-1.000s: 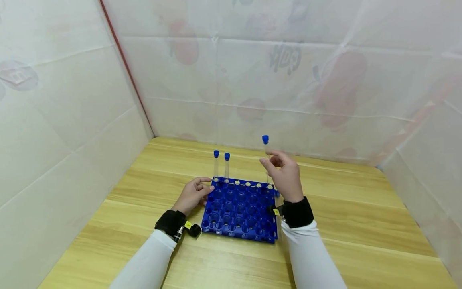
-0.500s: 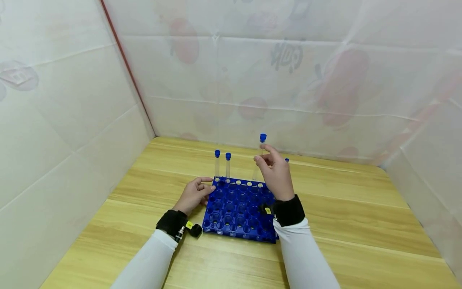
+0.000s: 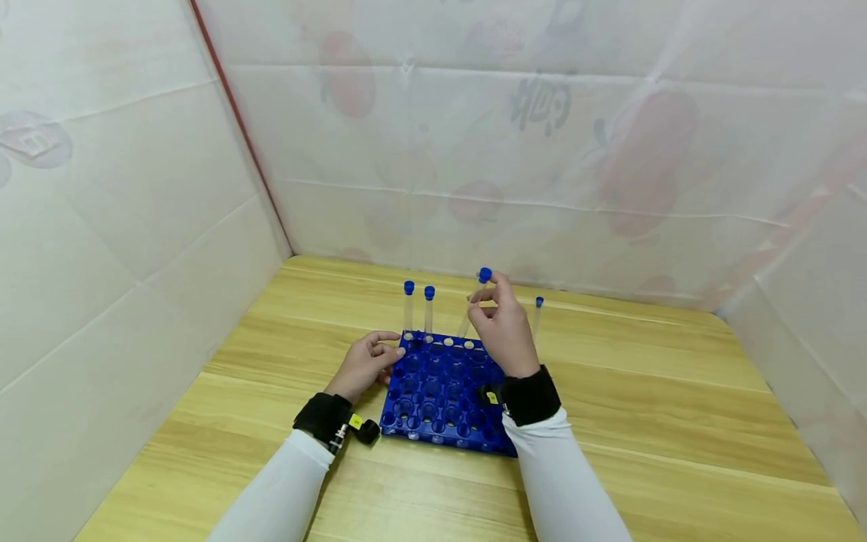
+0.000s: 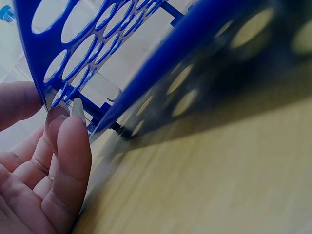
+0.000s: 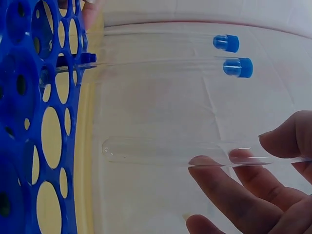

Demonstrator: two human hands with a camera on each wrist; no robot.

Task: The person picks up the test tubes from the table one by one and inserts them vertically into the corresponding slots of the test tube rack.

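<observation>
In the head view, at the middle of the frame, our left hand (image 3: 362, 365) rests against the left edge of the blue rack (image 3: 443, 395), fingers curled on its far corner, which seems meant to keep the rack from sliding on the table (image 3: 677, 421). Our right hand (image 3: 500, 327) hovers above the rack's back row and pinches a clear tube (image 3: 474, 301) near its blue cap, tilted, with its bottom end just over the holes. Two capped tubes (image 3: 418, 310) stand upright in the back left corner, and another tube (image 3: 537, 316) stands right of the hand.

In the left wrist view, the fingers (image 4: 66, 146) at lower left touch the rack's corner (image 4: 73, 73), thumb on one side, fingertips on the other.

In the right wrist view, the fingers (image 5: 234, 185) at lower right grip the tube (image 5: 165, 152), whose rounded bottom points at the rack (image 5: 44, 122) on the left but stays clear of it. The two standing tubes (image 5: 229, 56) show at the upper right.
</observation>
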